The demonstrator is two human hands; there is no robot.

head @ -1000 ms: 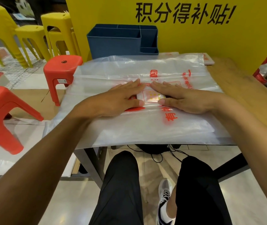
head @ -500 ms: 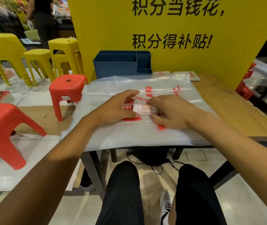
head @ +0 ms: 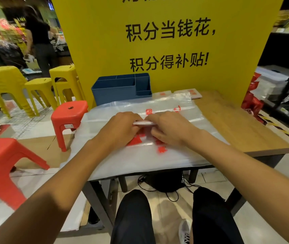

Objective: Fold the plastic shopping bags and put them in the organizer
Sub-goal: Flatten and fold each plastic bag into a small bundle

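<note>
— What has just changed?

— A second ago both my palms lay flat, pressing the little folded bag down on the pile. Now I have lifted it: it sits edge-on between my two hands, clear of the sheets below. To me that means the folding of this one is finished and it is ready to go to the organizer.

— Start on your left. What is there?

— Out beyond my left hand [head: 122,127], the red stool [head: 69,118] stands beside the bench [head: 237,124]. The left hand itself has its fingers curled round the left end of the folded bag [head: 143,122], pinching it.

— And further along?

— The folded bag is in the middle, a thin pale slab held level between the hands. Under it, close beneath my knuckles, lies the stack of flat bags [head: 157,155] with red print, spread over the bench. Ahead of my hands, at the far edge, stands the blue organizer [head: 121,89]; its compartments look empty from here, though I cannot see their floors.

— The right side?

— My right hand [head: 168,128] grips the bag's other end, fingers bent over the top, thumb under. Beyond it, further right, more folded packets [head: 191,93] lie by the yellow board [head: 166,41].
</note>
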